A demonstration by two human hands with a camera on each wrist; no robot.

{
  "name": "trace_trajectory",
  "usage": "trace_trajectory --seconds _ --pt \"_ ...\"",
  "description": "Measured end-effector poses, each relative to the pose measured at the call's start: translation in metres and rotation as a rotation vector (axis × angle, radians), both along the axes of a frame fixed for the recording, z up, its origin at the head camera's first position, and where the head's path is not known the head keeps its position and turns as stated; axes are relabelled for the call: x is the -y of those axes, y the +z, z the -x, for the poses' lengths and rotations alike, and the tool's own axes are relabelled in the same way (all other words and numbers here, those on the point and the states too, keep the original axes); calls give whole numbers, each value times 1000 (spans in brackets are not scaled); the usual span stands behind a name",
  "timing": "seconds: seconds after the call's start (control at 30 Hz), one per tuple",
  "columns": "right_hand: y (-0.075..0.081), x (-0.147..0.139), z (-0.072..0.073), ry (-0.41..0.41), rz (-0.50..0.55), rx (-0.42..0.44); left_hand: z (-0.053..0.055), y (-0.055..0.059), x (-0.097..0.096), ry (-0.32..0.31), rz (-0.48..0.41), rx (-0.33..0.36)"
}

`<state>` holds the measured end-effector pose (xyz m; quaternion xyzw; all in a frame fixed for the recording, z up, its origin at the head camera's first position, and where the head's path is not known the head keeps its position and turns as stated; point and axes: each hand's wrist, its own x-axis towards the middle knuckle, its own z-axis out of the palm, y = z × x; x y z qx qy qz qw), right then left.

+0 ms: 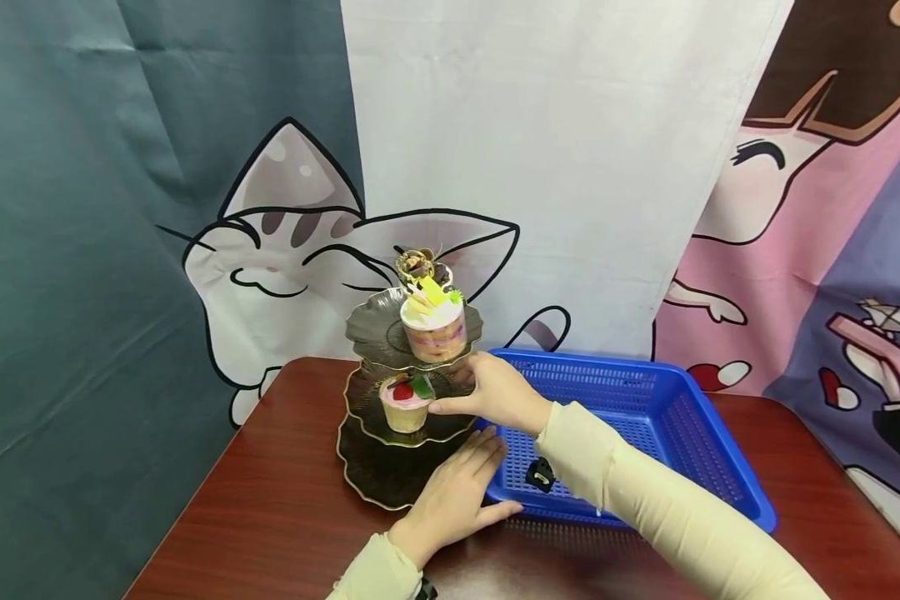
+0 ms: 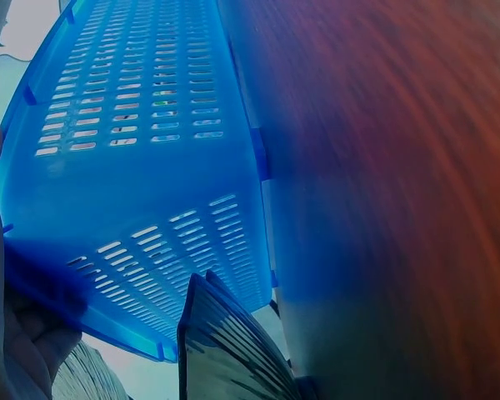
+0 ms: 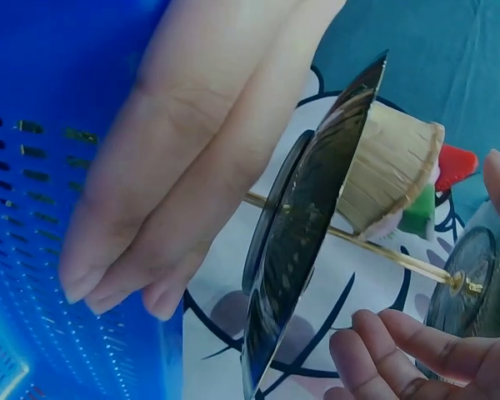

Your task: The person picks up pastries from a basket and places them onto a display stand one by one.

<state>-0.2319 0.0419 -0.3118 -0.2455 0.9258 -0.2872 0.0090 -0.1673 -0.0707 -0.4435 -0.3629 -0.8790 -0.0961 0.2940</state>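
Note:
A three-tier dark cake stand [image 1: 378, 467] with wavy gold rims stands left of a blue plastic basket [image 1: 720, 442]. My right hand [image 1: 504, 393] reaches to the middle tier, its thumb tip close to a toy cupcake [image 1: 407, 412] with pink, red and green topping. In the right wrist view the right hand's fingers [image 3: 400, 354] are loosely bent, with a gap between them and the cupcake [image 3: 392, 171]. My left hand [image 1: 461, 492] rests at the basket's near left corner, fingers straight and thumb spread. On the top tier sits a toy layered dessert cup [image 1: 437, 333].
Behind the dessert cup is a chocolate-topped one [image 1: 417, 265]. A small black device [image 1: 540, 473] shows under the right wrist, in front of the basket. Everything stands on a reddish-brown table [image 1: 270, 500], with a cartoon-printed curtain [image 1: 555, 150] close behind.

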Motion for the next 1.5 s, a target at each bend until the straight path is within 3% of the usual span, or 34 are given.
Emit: trace_trajectory --seconds 0.23,0.83,1.5 --pt "3 -14 -4 16 23 23 1 0 0 -4 -4 1" --pt "3 -45 -13 2 74 -13 3 1 0 -24 0 -28" --pt "-1 -79 -22 -85 62 -27 0 3 1 -13 13 46"
